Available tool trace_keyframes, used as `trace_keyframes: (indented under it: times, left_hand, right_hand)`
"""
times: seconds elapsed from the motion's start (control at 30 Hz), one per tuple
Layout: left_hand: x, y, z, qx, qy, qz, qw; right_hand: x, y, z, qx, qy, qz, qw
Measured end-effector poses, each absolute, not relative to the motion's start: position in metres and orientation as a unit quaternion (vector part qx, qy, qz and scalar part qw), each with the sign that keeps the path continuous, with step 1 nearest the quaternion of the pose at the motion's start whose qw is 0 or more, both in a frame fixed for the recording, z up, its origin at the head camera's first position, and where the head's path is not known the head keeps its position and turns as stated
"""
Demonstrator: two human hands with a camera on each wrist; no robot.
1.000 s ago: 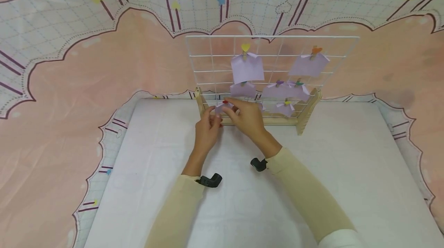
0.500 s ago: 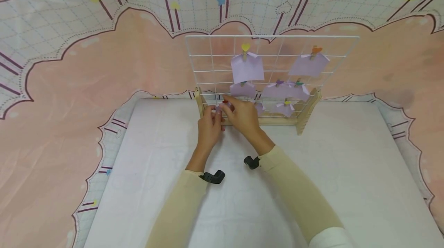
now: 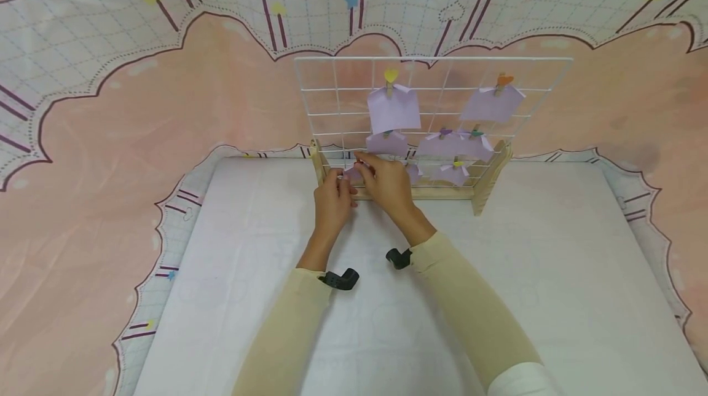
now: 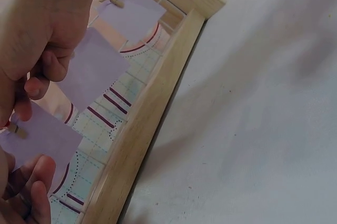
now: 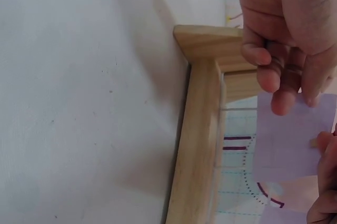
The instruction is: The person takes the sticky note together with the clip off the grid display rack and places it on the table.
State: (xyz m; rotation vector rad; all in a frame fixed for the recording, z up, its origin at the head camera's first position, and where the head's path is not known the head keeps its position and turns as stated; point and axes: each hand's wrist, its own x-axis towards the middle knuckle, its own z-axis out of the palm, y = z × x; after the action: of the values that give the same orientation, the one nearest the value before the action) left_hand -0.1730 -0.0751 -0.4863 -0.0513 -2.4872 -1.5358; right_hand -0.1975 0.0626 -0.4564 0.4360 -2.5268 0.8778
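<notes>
Toward eight o'clock on the wire grid (image 3: 437, 114), head view, the right hand (image 3: 389, 187) is bending over a purple note (image 3: 351, 174). Left wrist: near nine o'clock, that hand is seemingly pinching a red clip (image 4: 18, 130). Right wrist: toward two o'clock, the left hand (image 5: 287, 29) is nipping the note's edge; tugging could be skewing it, early release dropping it

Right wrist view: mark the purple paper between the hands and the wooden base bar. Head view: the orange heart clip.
Purple paper (image 5: 291, 140): right wrist view, middle of sheet.
Wooden base bar (image 5: 195, 145): right wrist view, along its length.
Orange heart clip (image 3: 505, 80): head view, the heart.
</notes>
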Motion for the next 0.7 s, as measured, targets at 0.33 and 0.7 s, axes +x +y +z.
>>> trace_keyframes:
  times: [0.33,0.7]
  left_hand:
    - [-0.1772,-0.0786,-0.4863,-0.017,-0.858,-0.499,0.121]
    - [-0.1794,-0.0812,-0.4878,-0.027,-0.866,-0.482,0.132]
  right_hand:
    - [-0.2006,0.0597,-0.4597,0.133,-0.875,0.411,0.219]
    - [-0.2018,0.0560,-0.4669,0.132,-0.820,0.489,0.265]
